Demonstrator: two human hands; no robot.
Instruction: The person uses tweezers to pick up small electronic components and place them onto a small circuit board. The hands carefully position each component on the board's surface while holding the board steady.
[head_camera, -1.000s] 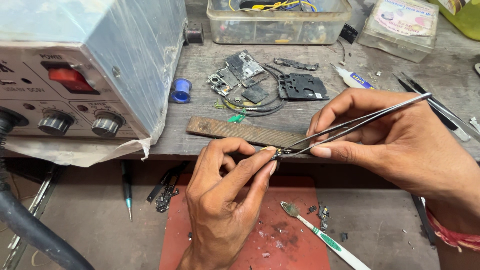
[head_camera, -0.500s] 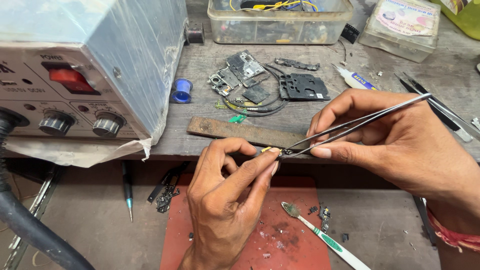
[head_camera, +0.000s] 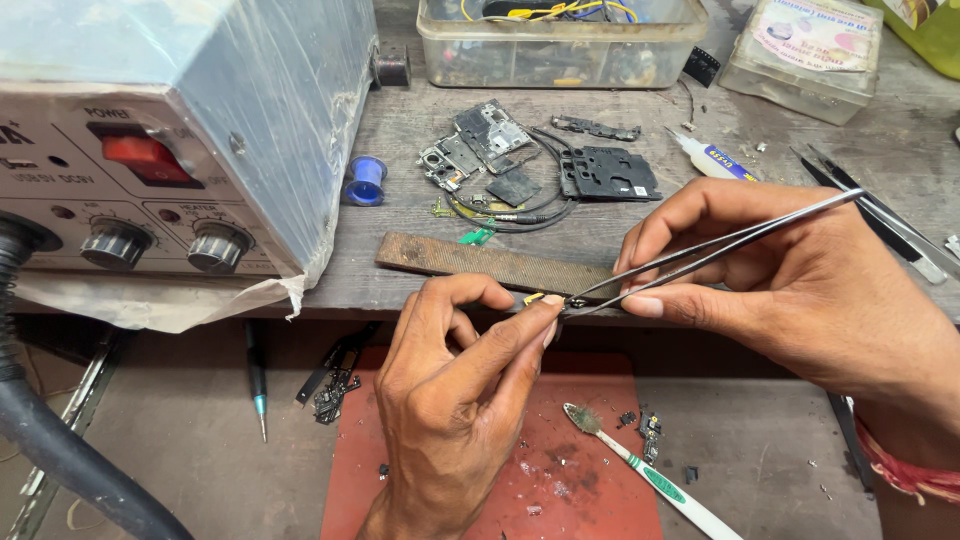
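My right hand (head_camera: 790, 290) grips long metal tweezers (head_camera: 715, 248), whose tips meet a tiny yellowish component (head_camera: 535, 298). My left hand (head_camera: 455, 400) pinches that small part between thumb and forefinger, right at the tweezer tips, in front of the wooden bench edge. Both hands hover above a red work mat (head_camera: 500, 490) on a lower shelf.
A grey rework station (head_camera: 180, 130) with two knobs stands at left, its black hose (head_camera: 60, 440) trailing down. Disassembled phone boards (head_camera: 540, 160), a blue spool (head_camera: 365, 180), a flat file (head_camera: 490, 265), clear plastic boxes (head_camera: 560, 35) and spare tweezers (head_camera: 880, 215) lie on the bench. A toothbrush (head_camera: 640, 470) rests on the mat.
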